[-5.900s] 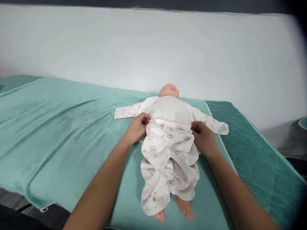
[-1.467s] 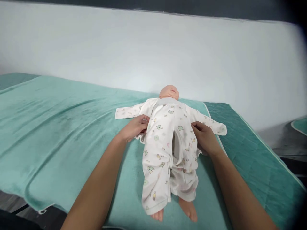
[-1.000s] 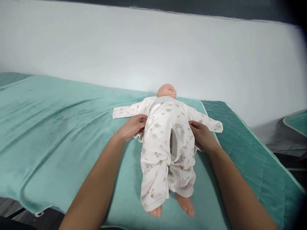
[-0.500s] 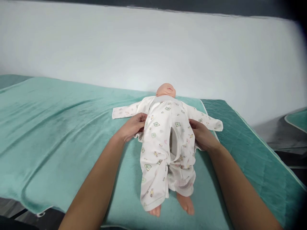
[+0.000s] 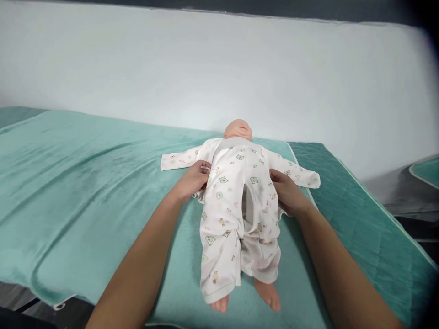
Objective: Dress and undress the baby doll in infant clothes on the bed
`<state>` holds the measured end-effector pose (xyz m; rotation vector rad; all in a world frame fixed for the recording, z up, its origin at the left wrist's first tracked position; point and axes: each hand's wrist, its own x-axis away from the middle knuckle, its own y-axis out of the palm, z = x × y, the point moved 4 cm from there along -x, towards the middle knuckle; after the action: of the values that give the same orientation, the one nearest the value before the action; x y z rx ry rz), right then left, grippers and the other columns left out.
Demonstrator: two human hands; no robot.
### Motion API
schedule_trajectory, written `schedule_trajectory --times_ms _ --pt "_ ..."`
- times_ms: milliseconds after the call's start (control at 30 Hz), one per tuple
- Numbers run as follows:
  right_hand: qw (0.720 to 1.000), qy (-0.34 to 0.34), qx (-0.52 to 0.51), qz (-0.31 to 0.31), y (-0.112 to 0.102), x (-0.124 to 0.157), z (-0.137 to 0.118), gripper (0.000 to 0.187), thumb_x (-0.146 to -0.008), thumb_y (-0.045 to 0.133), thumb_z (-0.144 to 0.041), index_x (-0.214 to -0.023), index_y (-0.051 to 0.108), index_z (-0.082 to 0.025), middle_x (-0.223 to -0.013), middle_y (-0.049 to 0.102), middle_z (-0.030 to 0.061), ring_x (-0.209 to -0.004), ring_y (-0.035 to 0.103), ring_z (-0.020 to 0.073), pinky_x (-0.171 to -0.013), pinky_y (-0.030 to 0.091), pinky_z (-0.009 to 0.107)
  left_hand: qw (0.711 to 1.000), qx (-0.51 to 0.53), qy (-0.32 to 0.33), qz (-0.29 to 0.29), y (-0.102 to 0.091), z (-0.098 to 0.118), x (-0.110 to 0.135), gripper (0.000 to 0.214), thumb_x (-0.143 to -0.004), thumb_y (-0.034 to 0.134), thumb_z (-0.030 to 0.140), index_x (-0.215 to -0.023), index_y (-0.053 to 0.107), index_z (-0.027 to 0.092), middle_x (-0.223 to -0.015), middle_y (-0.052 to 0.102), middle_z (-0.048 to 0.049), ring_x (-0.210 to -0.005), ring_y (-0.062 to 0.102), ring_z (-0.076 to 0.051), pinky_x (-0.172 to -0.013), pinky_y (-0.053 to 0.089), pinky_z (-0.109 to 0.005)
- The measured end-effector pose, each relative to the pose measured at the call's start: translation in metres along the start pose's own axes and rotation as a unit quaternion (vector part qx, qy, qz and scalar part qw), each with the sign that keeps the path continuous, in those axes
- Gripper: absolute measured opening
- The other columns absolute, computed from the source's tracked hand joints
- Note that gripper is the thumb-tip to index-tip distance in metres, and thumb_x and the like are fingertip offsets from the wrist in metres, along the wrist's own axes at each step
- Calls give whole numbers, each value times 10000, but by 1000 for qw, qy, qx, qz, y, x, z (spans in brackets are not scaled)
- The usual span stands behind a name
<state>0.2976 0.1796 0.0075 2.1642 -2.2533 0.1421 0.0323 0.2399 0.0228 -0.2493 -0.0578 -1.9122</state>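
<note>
A baby doll (image 5: 238, 129) lies on its back, head toward the wall and bare feet toward me. It wears a white printed top (image 5: 183, 158) with the sleeves spread out. White printed open-crotch pants (image 5: 224, 196) reach high up its torso, and both feet show below the cuffs. My left hand (image 5: 195, 180) is closed at the left side of the pants, fingertips pinching the fabric edge. My right hand (image 5: 287, 192) is closed on the right side, its fingertips partly tucked behind the cloth.
A light green blanket (image 5: 85, 196) with folds covers the surface under the doll. To the right lies a darker green quilted pad (image 5: 363, 228). A white wall (image 5: 219, 68) rises behind. Dark floor (image 5: 73, 313) shows at the lower left.
Almost nothing differs. My left hand has shifted very slightly up along the pants' side, and the doll's right-hand foot appears marginally lower. Both hands keep their places at the pants.
</note>
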Motion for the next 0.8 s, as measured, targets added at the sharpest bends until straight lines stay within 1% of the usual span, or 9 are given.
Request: schedule_trajectory --times_ms 133,200,267,333,433,500,567,700,800 --pt "997 3 54 64 -4 -6 2 339 -679 743 -376 -971 703 -209 -793 738 37 -760 655 239 -635 517 336 996 -54 6 67 -3 0 -6 354 -675 666 216 -1016 572 219 -888 676 -31 -615 590 -138 -521 436 -236" --pt "993 0 74 92 -6 -10 3 359 -672 740 -367 -988 710 -200 -837 751 57 -779 662 247 -651 521 340 991 -90 27 96 -4 0 -10 301 -667 645 208 -966 611 202 -854 691 -37 -666 610 -164 -579 455 -254" --pt "989 -13 102 104 -8 -13 3 383 -667 738 -357 -1011 721 -191 -891 762 71 -812 669 255 -696 526 348 981 -143 61 114 -4 3 -14 221 -665 627 205 -882 658 184 -843 708 -50 -757 627 -198 -655 466 -274" --pt "986 -31 132 101 -8 -15 1 386 -667 732 -359 -1011 737 -185 -906 769 75 -846 671 272 -735 527 363 971 -190 82 115 -4 5 -15 183 -673 606 202 -832 694 177 -860 725 -58 -820 634 -225 -708 465 -291" --pt "985 -40 143 85 -6 -13 -2 364 -660 735 -365 -978 763 -190 -874 776 70 -879 667 308 -733 530 382 971 -207 87 85 -1 7 -13 223 -694 576 193 -853 731 179 -888 745 -59 -849 655 -247 -737 469 -309" --pt "986 -35 145 72 -4 -11 -6 341 -663 731 -352 -963 776 -196 -878 777 70 -897 664 320 -734 531 390 975 -192 99 59 2 9 -10 236 -702 587 195 -881 739 178 -910 754 -62 -870 665 -255 -754 476 -317" --pt "983 -37 168 66 -3 -10 -10 303 -685 712 -331 -947 785 -199 -900 776 67 -916 662 318 -763 525 397 982 -154 103 33 5 10 -8 252 -701 622 205 -924 736 174 -953 756 -71 -886 667 -259 -762 487 -323" --pt "972 -66 213 80 -3 -10 -18 275 -733 677 -328 -957 789 -213 -925 775 41 -932 658 301 -810 500 397 998 -34 60 -4 12 7 -6 344 -689 696 231 -1027 707 166 -1031 746 -102 -882 671 -248 -734 509 -328" --pt "978 -77 176 86 0 -9 -21 305 -753 675 -356 -999 777 -209 -964 772 37 -944 654 289 -807 500 386 999 35 23 -2 15 4 -6 406 -683 740 265 -1076 689 177 -1011 748 -105 -831 681 -238 -676 513 -321"
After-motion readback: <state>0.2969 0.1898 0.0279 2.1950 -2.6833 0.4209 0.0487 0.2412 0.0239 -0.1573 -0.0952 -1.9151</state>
